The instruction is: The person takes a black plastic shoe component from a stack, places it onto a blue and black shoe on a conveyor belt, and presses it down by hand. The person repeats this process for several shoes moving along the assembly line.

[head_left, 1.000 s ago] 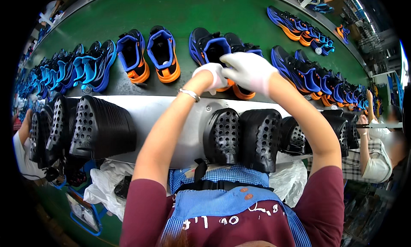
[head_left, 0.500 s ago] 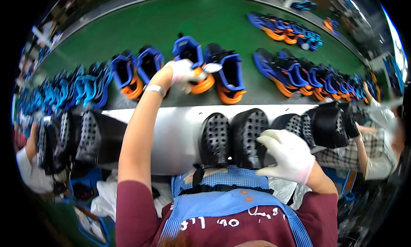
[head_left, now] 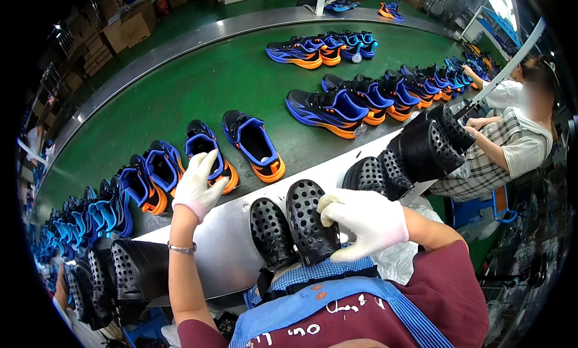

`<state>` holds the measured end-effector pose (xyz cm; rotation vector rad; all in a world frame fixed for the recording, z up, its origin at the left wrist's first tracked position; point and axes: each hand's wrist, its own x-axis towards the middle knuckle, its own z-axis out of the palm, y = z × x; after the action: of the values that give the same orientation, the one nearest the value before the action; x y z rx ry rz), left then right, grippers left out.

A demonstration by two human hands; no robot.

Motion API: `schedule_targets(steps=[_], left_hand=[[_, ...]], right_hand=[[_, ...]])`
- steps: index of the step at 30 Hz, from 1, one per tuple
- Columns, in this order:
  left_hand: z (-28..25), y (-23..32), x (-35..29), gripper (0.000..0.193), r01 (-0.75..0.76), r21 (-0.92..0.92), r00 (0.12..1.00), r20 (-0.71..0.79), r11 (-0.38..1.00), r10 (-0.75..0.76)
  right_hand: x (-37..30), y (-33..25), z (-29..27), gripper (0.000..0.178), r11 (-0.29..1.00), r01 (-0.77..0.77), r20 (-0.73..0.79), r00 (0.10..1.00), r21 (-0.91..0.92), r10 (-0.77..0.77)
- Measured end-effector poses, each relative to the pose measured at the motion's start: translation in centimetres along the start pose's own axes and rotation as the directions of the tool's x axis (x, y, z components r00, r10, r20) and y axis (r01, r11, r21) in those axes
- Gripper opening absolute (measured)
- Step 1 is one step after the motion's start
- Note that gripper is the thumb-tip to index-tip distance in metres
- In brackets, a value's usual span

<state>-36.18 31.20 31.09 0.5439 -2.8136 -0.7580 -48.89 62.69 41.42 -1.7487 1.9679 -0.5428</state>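
Note:
My left hand (head_left: 198, 182), in a white glove, is at the heel of a blue, black and orange sports shoe (head_left: 201, 131). Its fingers and thumb are spread apart, and they partly cover the shoe. Just right of it stands another such shoe (head_left: 250, 140), its opening facing me. My right hand (head_left: 367, 222), also gloved, rests against the right edge of a black shoe-shaped piece full of round holes (head_left: 310, 227). A gap shows between its curled fingers and thumb. A matching black piece (head_left: 271, 230) stands beside that one, close to my apron.
Sports shoes (head_left: 328, 113) line the green table (head_left: 198, 71) to the right, and light-blue shoes (head_left: 90, 212) to the left. More black perforated pieces (head_left: 427, 149) stand along the metal ledge (head_left: 214, 254). A person in a checked garment (head_left: 481, 167) works at the right.
The view has turned, so the shoes and ledge appear slanted. My left hand's fingers have opened and lifted at the shoe's heel. My right hand stays beside the same black piece.

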Motion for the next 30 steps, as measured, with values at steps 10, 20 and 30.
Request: schedule_targets(steps=[10,20,30], left_hand=[[0.9,5.7,-2.0,0.070,0.233,-0.971,0.860,0.184,-0.046,0.476],[2.5,3.4,-0.9,0.052,0.038,-0.990,0.998,0.030,-0.137,0.056],[4.4,2.9,2.1,0.032,0.033,-0.950,0.999,0.025,-0.311,0.030]], right_hand=[[4.2,-1.9,-3.9,0.046,0.957,0.284,-0.194,0.944,0.059,-0.268],[10.3,0.3,-1.3,0.046,0.991,-0.082,-0.156,0.983,0.105,0.098],[13.9,3.0,0.0,0.037,0.957,-0.083,-0.323,0.946,-0.276,-0.011]])
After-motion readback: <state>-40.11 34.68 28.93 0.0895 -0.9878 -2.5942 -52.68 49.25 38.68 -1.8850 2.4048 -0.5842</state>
